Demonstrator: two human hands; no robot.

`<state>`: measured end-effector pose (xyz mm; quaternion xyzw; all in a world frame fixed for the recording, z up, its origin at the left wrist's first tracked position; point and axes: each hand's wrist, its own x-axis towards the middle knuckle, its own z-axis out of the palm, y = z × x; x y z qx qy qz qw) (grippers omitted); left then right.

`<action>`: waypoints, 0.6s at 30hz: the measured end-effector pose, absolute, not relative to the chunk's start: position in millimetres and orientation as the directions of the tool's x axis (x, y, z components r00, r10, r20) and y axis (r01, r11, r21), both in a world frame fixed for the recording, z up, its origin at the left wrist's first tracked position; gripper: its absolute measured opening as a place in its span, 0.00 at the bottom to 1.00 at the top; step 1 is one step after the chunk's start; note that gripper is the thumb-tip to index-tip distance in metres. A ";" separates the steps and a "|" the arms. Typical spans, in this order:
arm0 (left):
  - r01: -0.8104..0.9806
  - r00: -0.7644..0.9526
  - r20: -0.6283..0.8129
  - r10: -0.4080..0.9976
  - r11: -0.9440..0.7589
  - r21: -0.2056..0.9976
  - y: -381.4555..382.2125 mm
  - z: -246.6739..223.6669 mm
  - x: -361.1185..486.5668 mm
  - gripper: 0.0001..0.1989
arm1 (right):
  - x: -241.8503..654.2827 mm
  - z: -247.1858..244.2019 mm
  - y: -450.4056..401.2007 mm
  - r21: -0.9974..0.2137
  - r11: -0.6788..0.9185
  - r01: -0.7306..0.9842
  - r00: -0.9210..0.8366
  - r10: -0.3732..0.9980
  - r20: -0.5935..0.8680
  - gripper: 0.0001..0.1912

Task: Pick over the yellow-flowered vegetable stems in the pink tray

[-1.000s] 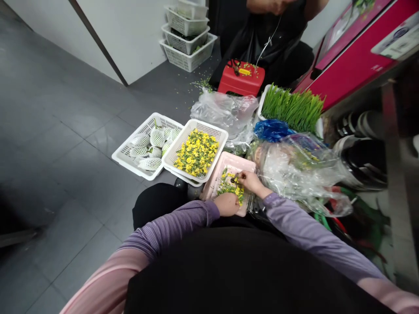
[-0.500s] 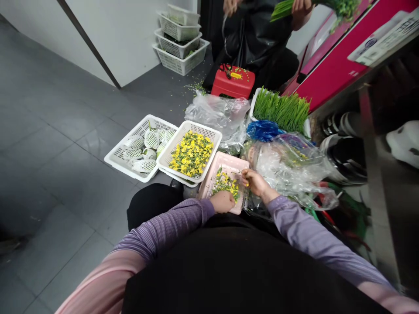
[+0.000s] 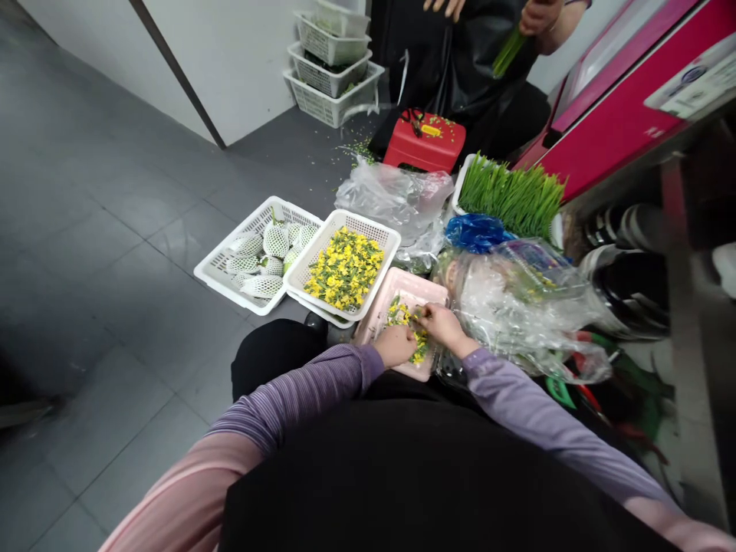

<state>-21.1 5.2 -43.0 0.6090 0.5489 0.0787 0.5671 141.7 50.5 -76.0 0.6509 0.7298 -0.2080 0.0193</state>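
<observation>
A pink plastic tray (image 3: 377, 316) lies in front of me with small yellow flowers on green stems (image 3: 398, 310) in it. My left hand (image 3: 395, 346) is closed over the near part of the tray, fingers curled down at the flowers; what it grips is hidden. From the right side my right hand (image 3: 440, 325) reaches over the tray, its fingertips pinched among the flowers close to the left hand. To the left of the tray, a white basket (image 3: 295, 277) is full of more yellow flowers (image 3: 345, 268).
Further left a white basket (image 3: 208, 268) holds vegetables in foam nets (image 3: 276, 241). Plastic bags (image 3: 517, 299) lie at right, behind them cut green stalks (image 3: 511, 195). A red stool (image 3: 424, 146) stands by a co-worker's hand (image 3: 540, 15) holding green stalks. Stacked baskets (image 3: 333, 100) stand at the back.
My right hand has moved left, from the tray's right edge in among the flowers, closer to my left hand. The co-worker's bunch of stalks has swung downward. The view has shifted slightly.
</observation>
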 end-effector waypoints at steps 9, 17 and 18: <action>0.349 0.417 -0.519 0.746 0.396 0.849 11.8 -41.3 -15.5 0.11 | 143.8 -26.7 13.7 -0.400 0.322 0.858 -0.416 0.893 -0.172 0.02; 0.434 0.577 -0.541 0.612 0.331 0.838 1.0 -27.0 -21.5 0.06 | 152.7 -19.4 4.1 -0.663 0.239 0.710 -0.564 0.756 -0.331 0.06; 0.433 0.609 -0.548 0.574 0.338 0.835 -0.9 -22.6 -22.0 0.06 | 155.2 -18.7 1.8 -0.713 0.186 0.676 -0.593 0.711 -0.377 0.05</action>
